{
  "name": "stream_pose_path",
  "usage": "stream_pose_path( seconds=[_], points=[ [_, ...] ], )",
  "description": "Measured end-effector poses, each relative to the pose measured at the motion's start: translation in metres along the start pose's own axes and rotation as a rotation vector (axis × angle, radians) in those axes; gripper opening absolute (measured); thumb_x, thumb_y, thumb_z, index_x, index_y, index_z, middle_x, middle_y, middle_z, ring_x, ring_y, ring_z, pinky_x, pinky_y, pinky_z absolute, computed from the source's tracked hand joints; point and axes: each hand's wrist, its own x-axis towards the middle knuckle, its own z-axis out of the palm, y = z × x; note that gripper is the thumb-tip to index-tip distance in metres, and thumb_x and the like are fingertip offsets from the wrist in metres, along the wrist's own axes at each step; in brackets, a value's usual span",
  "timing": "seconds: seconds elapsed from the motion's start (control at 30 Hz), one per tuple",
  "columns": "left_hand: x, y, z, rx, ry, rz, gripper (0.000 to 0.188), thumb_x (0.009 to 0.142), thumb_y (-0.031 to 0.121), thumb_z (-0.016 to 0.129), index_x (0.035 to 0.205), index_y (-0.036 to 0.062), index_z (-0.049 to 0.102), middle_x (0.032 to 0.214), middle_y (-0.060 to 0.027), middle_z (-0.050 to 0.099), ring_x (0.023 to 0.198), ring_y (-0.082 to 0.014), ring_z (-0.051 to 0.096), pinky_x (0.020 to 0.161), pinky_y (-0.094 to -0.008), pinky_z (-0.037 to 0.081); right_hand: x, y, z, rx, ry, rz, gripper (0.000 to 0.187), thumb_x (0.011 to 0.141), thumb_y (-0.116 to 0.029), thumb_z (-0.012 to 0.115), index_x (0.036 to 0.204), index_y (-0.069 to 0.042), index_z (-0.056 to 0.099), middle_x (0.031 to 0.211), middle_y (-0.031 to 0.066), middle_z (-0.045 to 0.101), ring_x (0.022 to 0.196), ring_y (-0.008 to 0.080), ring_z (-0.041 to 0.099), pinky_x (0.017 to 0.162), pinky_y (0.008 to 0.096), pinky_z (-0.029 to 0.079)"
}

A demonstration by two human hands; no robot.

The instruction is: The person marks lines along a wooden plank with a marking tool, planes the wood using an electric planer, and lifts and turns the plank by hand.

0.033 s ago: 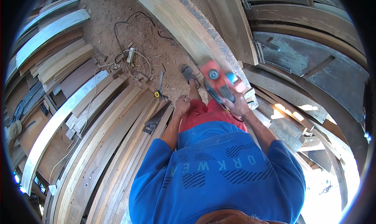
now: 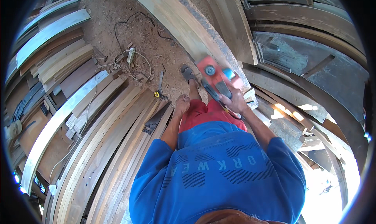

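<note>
A red electric planer (image 2: 214,76) with a round knob at its front and a dark grip lies on a long pale wooden board (image 2: 184,26). My right hand (image 2: 235,102) is wrapped round the planer's rear handle, its fingers partly hidden by the tool. My left hand (image 2: 181,105) hangs beside my left knee with its fingers curled in, and nothing shows in it. Whether it touches the red shorts (image 2: 196,116) I cannot tell. A sandalled foot (image 2: 188,73) stands on the ground just left of the board.
Stacked planks (image 2: 98,134) fill the left side; a handsaw (image 2: 156,118) lies on them. A yellow tape measure (image 2: 157,94) sits near their end. A white power strip (image 2: 130,55) and a looping black cable (image 2: 133,15) lie on the shavings-covered ground. More boards (image 2: 305,22) lean at right.
The planer and my right hand have shifted slightly away from me and to the left along the board. My left hand stays where it was.
</note>
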Motion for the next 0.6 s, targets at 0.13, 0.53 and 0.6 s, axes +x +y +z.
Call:
stream_pose_path(
  seconds=[0.13,0.53,0.6],
  points=[
    [0.004,0.011,-0.001,0.038,0.005,0.007,0.040,0.093,0.032,0.048,0.117,0.0032,0.063,0.122,-0.0271,0.062,0.113,-0.0470,0.059,0.101,-0.0513,0.045,0.087,-0.037,0.012,-0.044,0.064,-0.093,0.065,0.088,-0.048,0.068,0.127,0.004,0.059,0.105,0.0296,0.068,0.100,0.0389,0.069,0.087,0.0441,0.054],
    [0.026,0.170,-0.063,0.184,0.633,0.431,0.068,0.091,0.030,0.061,0.145,-0.0051,0.039,0.149,-0.0343,0.035,0.140,-0.0500,0.031,0.118,-0.0563,0.022,0.090,-0.070,-0.079,0.192,0.235,-0.111,0.048,0.098,-0.048,0.059,0.090,-0.001,0.062,0.066,0.0044,0.060,0.059,0.0144,0.056,0.056,0.0333,0.046],
    [0.031,0.209,-0.072,0.260,0.645,0.495,0.068,0.092,0.030,0.061,0.147,-0.0029,0.036,0.153,-0.0342,0.030,0.141,-0.0497,0.029,0.119,-0.0568,0.020,0.058,-0.056,-0.097,0.165,0.325,-0.081,0.044,0.099,-0.042,0.059,0.086,-0.001,0.061,0.063,0.0023,0.057,0.055,0.0128,0.052,0.052,0.0316,0.044]
  ],
)
